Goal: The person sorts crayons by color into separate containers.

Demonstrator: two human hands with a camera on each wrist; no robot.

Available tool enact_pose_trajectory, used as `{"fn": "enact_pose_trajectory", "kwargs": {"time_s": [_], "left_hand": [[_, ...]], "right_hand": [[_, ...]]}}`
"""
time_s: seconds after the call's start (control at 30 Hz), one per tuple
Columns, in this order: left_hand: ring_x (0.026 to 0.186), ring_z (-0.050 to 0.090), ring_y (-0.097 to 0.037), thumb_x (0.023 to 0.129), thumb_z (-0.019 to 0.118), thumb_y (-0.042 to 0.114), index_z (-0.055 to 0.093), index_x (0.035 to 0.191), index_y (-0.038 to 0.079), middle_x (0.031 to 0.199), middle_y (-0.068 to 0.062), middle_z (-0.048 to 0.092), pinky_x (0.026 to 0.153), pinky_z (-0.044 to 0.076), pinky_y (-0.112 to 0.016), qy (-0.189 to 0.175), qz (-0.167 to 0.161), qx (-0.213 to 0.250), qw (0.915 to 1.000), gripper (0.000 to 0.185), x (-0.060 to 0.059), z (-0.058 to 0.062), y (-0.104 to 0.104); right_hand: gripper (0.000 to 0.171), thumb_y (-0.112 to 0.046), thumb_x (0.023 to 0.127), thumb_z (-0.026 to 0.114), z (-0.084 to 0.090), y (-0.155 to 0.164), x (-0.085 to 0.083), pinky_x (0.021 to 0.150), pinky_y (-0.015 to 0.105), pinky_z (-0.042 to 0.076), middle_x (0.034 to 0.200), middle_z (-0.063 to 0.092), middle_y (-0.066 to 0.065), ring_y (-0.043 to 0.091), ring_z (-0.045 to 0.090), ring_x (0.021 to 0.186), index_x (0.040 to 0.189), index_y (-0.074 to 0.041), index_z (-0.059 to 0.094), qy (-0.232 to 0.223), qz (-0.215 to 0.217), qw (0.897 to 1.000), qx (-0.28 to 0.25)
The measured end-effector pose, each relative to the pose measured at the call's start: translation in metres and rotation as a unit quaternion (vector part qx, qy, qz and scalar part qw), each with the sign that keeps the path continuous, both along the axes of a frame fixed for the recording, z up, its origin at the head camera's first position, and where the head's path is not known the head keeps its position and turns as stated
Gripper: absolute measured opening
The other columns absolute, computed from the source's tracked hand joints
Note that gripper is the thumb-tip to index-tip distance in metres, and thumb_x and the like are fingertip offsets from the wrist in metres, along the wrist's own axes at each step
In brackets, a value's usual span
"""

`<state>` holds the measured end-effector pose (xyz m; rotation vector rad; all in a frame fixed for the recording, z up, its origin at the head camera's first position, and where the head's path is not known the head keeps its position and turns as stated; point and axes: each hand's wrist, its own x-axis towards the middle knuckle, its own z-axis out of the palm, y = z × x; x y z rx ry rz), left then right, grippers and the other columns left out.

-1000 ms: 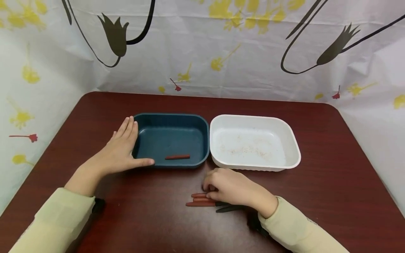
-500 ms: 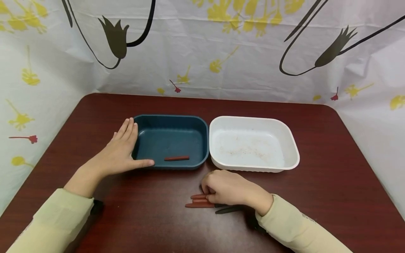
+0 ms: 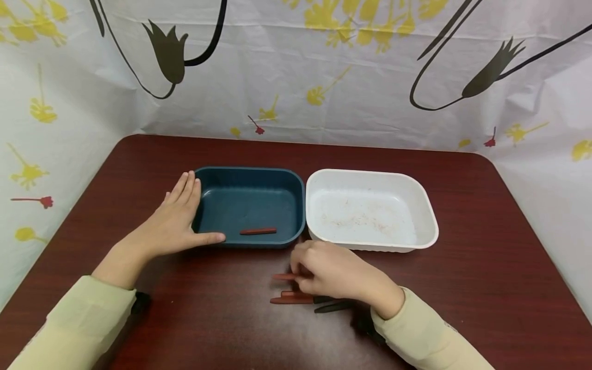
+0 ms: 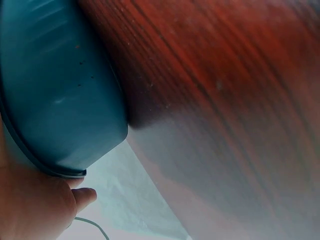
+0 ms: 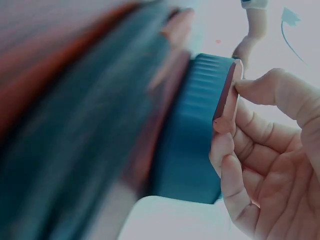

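Note:
My right hand [image 3: 319,270] pinches a red stick [image 3: 283,276] just above the table, in front of the two trays; the right wrist view shows the red stick [image 5: 226,102] held between thumb and fingers. Two more red sticks [image 3: 291,298] and dark sticks [image 3: 333,304] lie on the table under that hand. My left hand [image 3: 178,218] lies flat with straight fingers against the left side of the dark teal tray [image 3: 250,173], thumb along its front edge. One red stick [image 3: 258,231] lies inside that tray. The left wrist view shows the teal tray wall [image 4: 55,90].
A white tray [image 3: 430,226] with faint crumbs stands right of the teal one, touching it. The dark red table [image 3: 485,288] is backed and flanked by a white floral sheet [image 3: 324,77].
My right hand has lifted one red stick off the pile and moved it slightly up toward the trays. The left hand has stayed in place.

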<state>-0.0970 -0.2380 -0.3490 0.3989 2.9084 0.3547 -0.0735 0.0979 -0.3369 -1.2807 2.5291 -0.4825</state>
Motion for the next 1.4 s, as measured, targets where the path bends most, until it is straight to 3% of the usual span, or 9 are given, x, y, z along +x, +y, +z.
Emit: {"fn": "enact_pose_trajectory", "kwargs": {"time_s": [0.43,0.97,1.2,1.4], "left_hand": [[0.153,-0.014,-0.039,0.078,0.06,0.078,0.0,0.155,-0.008,0.165,-0.021,-0.015,0.114,0.016,-0.071,-0.001,0.0,0.002,1.0,0.131,0.001,0.001,0.0],[0.154,-0.012,-0.039,0.078,0.061,0.078,0.0,0.155,-0.008,0.165,-0.022,-0.013,0.114,0.017,-0.071,0.005,0.006,0.006,1.0,0.131,0.001,0.0,0.0],[0.154,-0.014,-0.038,0.078,0.061,0.078,-0.001,0.155,-0.008,0.165,-0.021,-0.014,0.115,0.016,-0.071,0.003,0.006,0.012,0.9999,0.131,0.002,0.0,-0.001],[0.154,-0.014,-0.038,0.078,0.061,0.079,-0.002,0.156,-0.007,0.165,-0.02,-0.015,0.115,0.016,-0.07,0.001,0.008,0.015,0.9999,0.131,0.001,-0.001,-0.001]], "right_hand": [[0.007,-0.012,0.084,0.07,0.016,-0.014,-0.004,0.065,0.018,0.042,0.083,0.058,-0.007,0.006,0.048,0.073,0.085,-0.017,0.064,0.021,0.008,0.999,-0.045],[0.005,-0.012,0.088,0.068,0.024,-0.036,-0.018,0.066,0.019,0.044,0.084,0.058,-0.007,0.007,0.05,0.076,0.086,-0.016,0.064,0.025,0.0,0.997,-0.069],[0.008,-0.015,0.09,0.07,0.023,-0.047,-0.031,0.063,0.022,0.041,0.08,0.055,-0.006,0.008,0.047,0.072,0.084,-0.016,0.064,0.029,0.0,0.996,-0.089],[0.005,-0.015,0.09,0.069,0.017,-0.055,-0.048,0.063,0.022,0.043,0.079,0.057,-0.005,0.008,0.05,0.069,0.086,-0.015,0.066,-0.001,-0.011,0.996,-0.092]]}}
